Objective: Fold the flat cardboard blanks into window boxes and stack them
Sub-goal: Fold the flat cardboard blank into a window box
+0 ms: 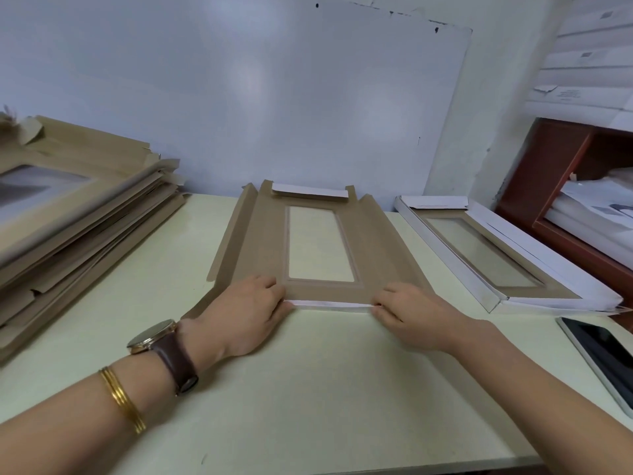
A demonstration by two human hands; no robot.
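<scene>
Cardboard blank [260,248] lying brown side up in the middle of a pale worktop [308,389], with a long clear window at its centre. We see both hands at its near edge. The left hand [246,310] and the right hand [407,313] each pinch one end of the near flap [332,305], fingers on top and thumb at the edge. The flap is turned over so that a thin strip of its white underside shows. The far flap [310,192] is already folded over, white side up. The left side flap [229,231] and the right side flap [387,234] tilt up a little but are not yet standing.

A pile of flat blanks [85,214] sits to the left, well apart. One finished box [548,293] lies to the right, with a phone [603,358] near it.

We judge the step in hand to be creasing the near end flap, early in this box. The next move probably calls for pressing that crease flat along its whole length, then raising the two side flaps and tucking the corners so the walls hold.
</scene>
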